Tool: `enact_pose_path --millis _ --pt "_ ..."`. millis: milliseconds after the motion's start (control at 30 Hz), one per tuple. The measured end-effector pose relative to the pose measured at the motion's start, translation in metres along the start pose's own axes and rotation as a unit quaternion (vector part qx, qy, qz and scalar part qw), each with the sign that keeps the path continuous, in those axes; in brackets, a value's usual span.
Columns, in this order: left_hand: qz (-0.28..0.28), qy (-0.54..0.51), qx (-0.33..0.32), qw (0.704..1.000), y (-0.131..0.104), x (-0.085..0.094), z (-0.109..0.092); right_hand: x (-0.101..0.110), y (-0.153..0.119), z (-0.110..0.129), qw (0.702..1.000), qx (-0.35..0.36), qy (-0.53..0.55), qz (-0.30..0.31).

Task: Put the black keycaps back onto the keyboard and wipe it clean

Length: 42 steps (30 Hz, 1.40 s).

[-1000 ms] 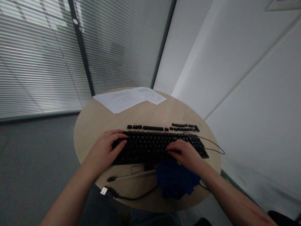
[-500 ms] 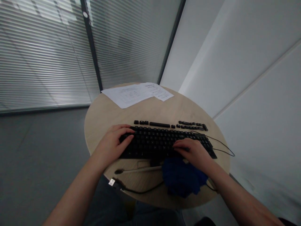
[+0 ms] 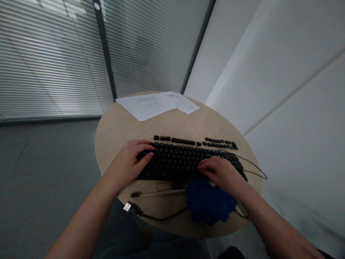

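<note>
A black keyboard (image 3: 172, 163) lies across the round wooden table. Around its left end my left hand (image 3: 130, 160) is closed, thumb and fingers resting over the keys there. My right hand (image 3: 222, 171) is at the right part of the near rows, fingertips pressed together against the keyboard; whatever they pinch is hidden. Loose black keycaps lie in rows beyond the keyboard, among them a long space bar (image 3: 183, 141) and a group of smaller keycaps (image 3: 219, 145) to the right. A crumpled blue cloth (image 3: 207, 201) sits just below my right hand.
Near the table's front edge lie a thin white-handled tool (image 3: 164, 193) with a dark tip and a USB plug (image 3: 127, 207) on a black cable. Printed sheets (image 3: 148, 106) cover the far side of the table (image 3: 113, 140). A thin cord (image 3: 256, 169) loops at the right.
The view has tilted slightly, so the table sits a little higher. Both hands keep their places on the keyboard, and the loose keycaps have not moved.
</note>
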<state>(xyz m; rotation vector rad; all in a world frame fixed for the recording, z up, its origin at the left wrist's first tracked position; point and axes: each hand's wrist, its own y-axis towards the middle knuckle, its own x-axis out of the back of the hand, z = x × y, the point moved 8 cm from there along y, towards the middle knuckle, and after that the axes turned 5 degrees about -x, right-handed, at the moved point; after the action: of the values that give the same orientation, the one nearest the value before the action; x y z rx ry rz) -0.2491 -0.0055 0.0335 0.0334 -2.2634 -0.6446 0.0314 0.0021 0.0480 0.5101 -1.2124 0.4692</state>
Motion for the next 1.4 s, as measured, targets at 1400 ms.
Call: enact_pose_path --millis 1400 --pt "-0.032 -0.023 -0.014 0.999 0.002 0.002 0.007 0.025 0.107 -0.157 0.968 -0.219 -0.123 0.009"
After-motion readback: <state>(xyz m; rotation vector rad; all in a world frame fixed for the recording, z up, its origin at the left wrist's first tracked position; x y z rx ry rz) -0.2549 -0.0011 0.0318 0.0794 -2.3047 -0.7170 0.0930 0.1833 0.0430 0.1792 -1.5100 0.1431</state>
